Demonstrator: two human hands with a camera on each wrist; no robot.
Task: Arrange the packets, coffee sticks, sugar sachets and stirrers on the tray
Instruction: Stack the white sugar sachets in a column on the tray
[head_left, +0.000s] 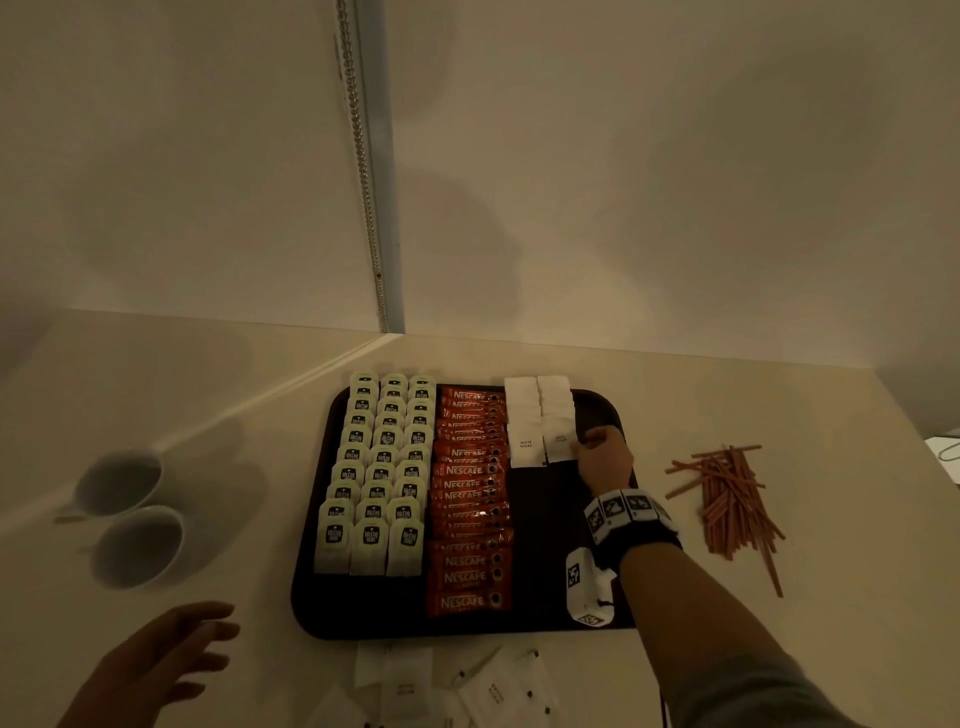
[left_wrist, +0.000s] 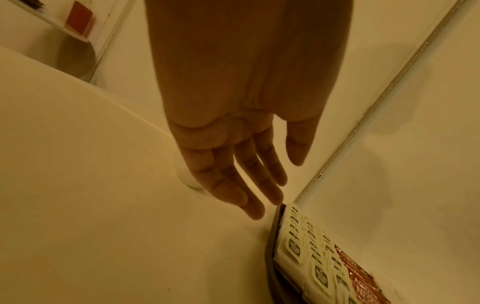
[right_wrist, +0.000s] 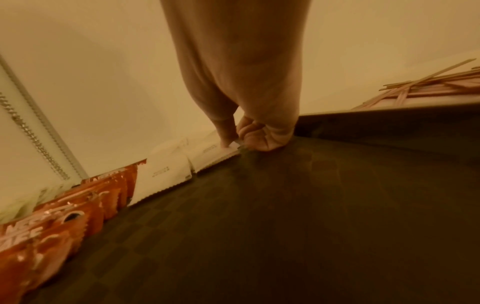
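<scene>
A dark tray (head_left: 545, 525) holds three columns of tea bag packets (head_left: 376, 478), a column of red coffee sticks (head_left: 470, 499) and two short columns of white sugar sachets (head_left: 540, 415). My right hand (head_left: 602, 457) pinches the right edge of the nearest sugar sachet (head_left: 560, 446) in the right column; the right wrist view shows thumb and fingers on that sachet (right_wrist: 215, 152). My left hand (head_left: 156, 665) hovers over the counter left of the tray, fingers straight and empty (left_wrist: 246, 174). Loose sugar sachets (head_left: 457, 686) lie in front of the tray. Stirrers (head_left: 727, 499) lie piled right of it.
Two white cups (head_left: 130, 514) stand on the counter left of the tray. The wall corner with a beaded strip (head_left: 363, 171) rises behind the tray. The right half of the tray floor (right_wrist: 311, 226) is bare.
</scene>
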